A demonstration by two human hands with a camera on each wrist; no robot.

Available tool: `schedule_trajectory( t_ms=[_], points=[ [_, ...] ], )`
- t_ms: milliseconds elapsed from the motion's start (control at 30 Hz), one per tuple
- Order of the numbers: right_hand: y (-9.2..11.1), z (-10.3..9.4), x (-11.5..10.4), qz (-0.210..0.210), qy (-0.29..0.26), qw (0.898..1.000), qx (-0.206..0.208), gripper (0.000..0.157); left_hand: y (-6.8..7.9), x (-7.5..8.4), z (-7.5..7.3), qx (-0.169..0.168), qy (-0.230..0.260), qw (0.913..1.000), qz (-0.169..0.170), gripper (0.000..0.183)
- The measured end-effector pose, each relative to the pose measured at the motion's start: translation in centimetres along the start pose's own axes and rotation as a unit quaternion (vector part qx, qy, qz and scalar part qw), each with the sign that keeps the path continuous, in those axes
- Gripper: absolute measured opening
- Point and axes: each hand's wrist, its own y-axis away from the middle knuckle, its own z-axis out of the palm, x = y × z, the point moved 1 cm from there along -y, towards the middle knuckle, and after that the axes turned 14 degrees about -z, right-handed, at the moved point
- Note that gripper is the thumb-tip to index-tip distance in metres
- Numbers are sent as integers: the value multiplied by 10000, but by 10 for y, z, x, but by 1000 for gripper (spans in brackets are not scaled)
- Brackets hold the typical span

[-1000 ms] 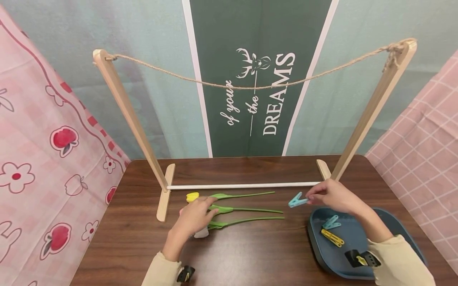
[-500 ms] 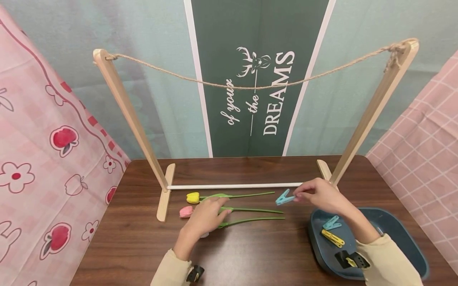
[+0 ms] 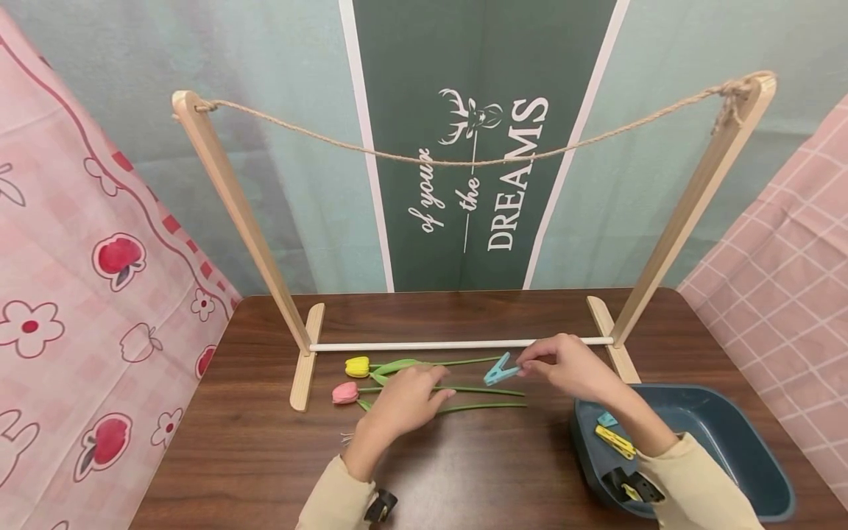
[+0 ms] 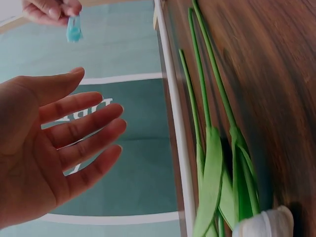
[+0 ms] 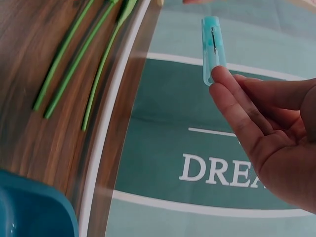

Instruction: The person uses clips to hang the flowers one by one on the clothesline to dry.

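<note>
My right hand [image 3: 573, 368] pinches a light blue clothespin [image 3: 501, 370] by one end, above the stem ends of the flowers. The right wrist view shows the clothespin [image 5: 213, 49] with its metal spring. My left hand [image 3: 409, 401] hovers over the flowers, fingers spread and holding nothing, as the left wrist view confirms. Beneath it lie a yellow tulip [image 3: 357, 366] and a pink tulip [image 3: 345, 393], stems to the right. A third, whitish tulip [image 4: 266, 224] appears in the left wrist view; in the head view its bloom is mostly hidden behind my left arm.
A wooden stand with two posts [image 3: 241, 213] carries a sagging twine rope [image 3: 450, 163] and a white lower bar [image 3: 424, 345]. At the right sits a dark blue basin [image 3: 742, 434] with a yellow clothespin [image 3: 616, 442] and a partly hidden blue clothespin [image 3: 606, 419].
My right hand has moved left with the light blue clothespin, away from the basin. My left hand has shifted right across the tulips, uncovering the pink bloom. The tulips stay put.
</note>
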Motion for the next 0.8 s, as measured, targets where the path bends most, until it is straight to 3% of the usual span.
schedule_trajectory(
  t_ms=[433,800],
  points=[
    [-8,20,-9,-215,0,9997,114,10,-5,19,-5,16,312,9995,54,21],
    [-11,24,-15,-327,-162,9993,-1,11,-4,22,-4,76,489,9987,78,12]
  ],
)
